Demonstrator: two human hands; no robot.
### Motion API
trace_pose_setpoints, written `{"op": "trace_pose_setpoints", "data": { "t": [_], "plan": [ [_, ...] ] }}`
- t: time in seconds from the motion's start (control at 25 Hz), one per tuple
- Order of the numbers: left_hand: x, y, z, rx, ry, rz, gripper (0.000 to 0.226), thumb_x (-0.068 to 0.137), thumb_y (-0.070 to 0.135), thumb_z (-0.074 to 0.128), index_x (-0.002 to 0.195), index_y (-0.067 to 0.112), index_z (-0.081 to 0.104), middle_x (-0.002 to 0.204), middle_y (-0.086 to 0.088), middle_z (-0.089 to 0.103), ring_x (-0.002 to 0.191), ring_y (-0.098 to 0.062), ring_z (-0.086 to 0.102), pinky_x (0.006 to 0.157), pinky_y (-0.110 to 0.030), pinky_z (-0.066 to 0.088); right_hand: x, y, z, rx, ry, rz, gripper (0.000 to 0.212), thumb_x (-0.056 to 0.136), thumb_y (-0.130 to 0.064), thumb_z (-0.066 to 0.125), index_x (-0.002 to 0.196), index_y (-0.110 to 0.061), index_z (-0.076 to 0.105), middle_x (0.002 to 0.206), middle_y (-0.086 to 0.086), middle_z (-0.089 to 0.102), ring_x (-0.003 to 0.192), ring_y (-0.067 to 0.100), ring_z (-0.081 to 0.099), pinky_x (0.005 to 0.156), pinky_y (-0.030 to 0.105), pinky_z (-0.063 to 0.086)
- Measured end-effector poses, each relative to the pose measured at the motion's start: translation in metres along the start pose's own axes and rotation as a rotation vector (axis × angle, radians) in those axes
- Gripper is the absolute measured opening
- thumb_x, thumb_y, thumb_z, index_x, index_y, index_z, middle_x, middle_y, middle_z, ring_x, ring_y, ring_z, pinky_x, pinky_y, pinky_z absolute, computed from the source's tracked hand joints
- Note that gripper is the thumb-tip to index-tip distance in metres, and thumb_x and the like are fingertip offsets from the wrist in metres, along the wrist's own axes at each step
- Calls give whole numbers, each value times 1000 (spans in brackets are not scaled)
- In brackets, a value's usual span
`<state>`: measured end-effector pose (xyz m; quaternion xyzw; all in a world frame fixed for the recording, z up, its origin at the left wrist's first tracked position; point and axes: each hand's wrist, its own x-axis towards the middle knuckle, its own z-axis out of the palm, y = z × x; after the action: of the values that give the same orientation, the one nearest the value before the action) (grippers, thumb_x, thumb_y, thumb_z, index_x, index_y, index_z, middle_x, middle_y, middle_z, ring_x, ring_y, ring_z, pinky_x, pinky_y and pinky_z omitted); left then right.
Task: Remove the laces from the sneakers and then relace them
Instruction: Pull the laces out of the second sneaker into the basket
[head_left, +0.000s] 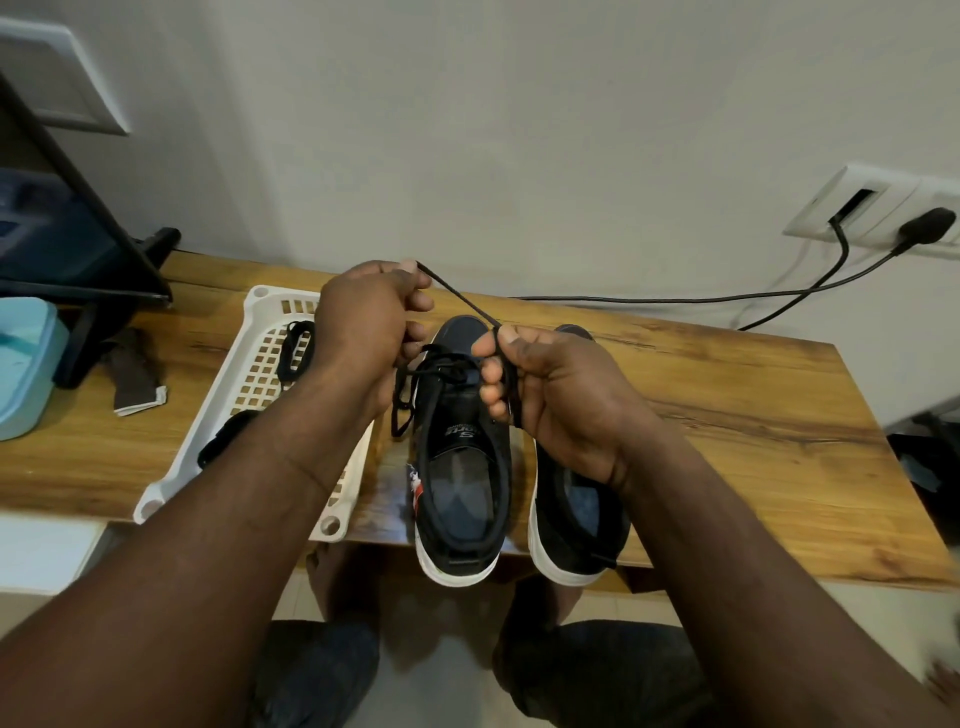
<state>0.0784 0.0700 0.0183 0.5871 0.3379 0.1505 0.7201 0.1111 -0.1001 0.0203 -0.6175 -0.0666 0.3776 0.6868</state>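
both hands are working above the left sneaker (462, 447), which is standing on the wooden table (727, 395) with its heel at the near edge. the left hand (363, 317) is pinching one end of the black lace (457, 297) between thumb and fingertips, raised toward the far side; the right hand (550, 384) is closing around the same lace nearer the shoe, so a short length is running taut between them. the lace is crossing the far eyelets of the left sneaker and a loose tail is hanging over its left side. the right sneaker (576, 499), just beside it, is showing no lace where visible. another black lace (296, 351) is lying in the white basket (260, 312) to the left. judging by this, relacing of the first shoe is under way and the second is left to do.
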Motion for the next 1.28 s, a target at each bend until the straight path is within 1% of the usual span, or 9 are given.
{"op": "trace_pose_setpoints", "data": {
  "t": [0.08,0.16,0.2,0.36,0.52,0.76,0.92,1.04,1.28],
  "plan": [
    [2,-4,-3,299,0,133,16,100,26,63,112,21,73,107,1,75,90,-19,69,71,-28,56,0,1,0,-5,0,-29,30,113,-17,39,101,-5,65,73,2,61,64,14,59,62,26,48],
    [0,-9,-9,760,-25,386,48,94,30,68,142,33,61,139,5,64,126,-18,58,101,-39,52,1,-1,-1,1,6,-61,30,113,-16,40,100,-5,66,75,3,63,67,15,62,64,26,50],
    [-1,-8,-9,802,-97,494,56,93,27,69,147,39,56,143,9,60,130,-15,54,107,-41,48,1,-2,-2,4,5,-71,30,113,-15,41,101,-5,66,75,4,64,68,16,63,65,26,50],
    [-7,-7,-4,638,-430,623,36,100,14,64,124,39,73,113,21,74,104,5,67,99,-35,55,0,-4,-3,10,-16,-87,28,112,-14,40,101,-5,65,75,4,64,68,16,63,66,27,50],
    [-4,-10,-3,688,-327,675,13,102,21,64,103,27,76,91,15,74,87,-1,67,84,-34,56,-1,-5,-3,37,-34,-110,28,112,-16,41,102,-4,65,77,6,64,70,18,63,68,29,50],
    [-11,-10,8,420,-170,536,17,107,17,54,99,17,68,88,6,75,84,-7,71,79,-28,56,-1,-2,14,241,90,-82,28,112,-10,40,101,-5,65,82,6,71,78,17,70,72,25,56],
    [-12,-9,8,439,-233,506,14,106,15,57,99,18,69,74,9,72,66,-4,68,67,-26,54,-1,0,16,322,200,-99,23,107,-8,39,101,-5,61,95,12,76,91,24,76,83,32,58],
    [-11,-6,5,440,-276,491,17,102,12,59,98,19,74,64,17,64,61,2,60,65,-25,48,1,0,12,280,293,-156,20,103,-9,44,91,-7,60,86,11,76,93,29,74,83,33,59],
    [-19,-14,15,678,-348,525,14,94,44,73,92,31,77,72,8,71,68,-7,67,71,-33,57,5,-1,6,270,308,-298,20,101,-1,51,90,-5,68,95,12,77,91,24,74,83,33,61]
  ]
}}
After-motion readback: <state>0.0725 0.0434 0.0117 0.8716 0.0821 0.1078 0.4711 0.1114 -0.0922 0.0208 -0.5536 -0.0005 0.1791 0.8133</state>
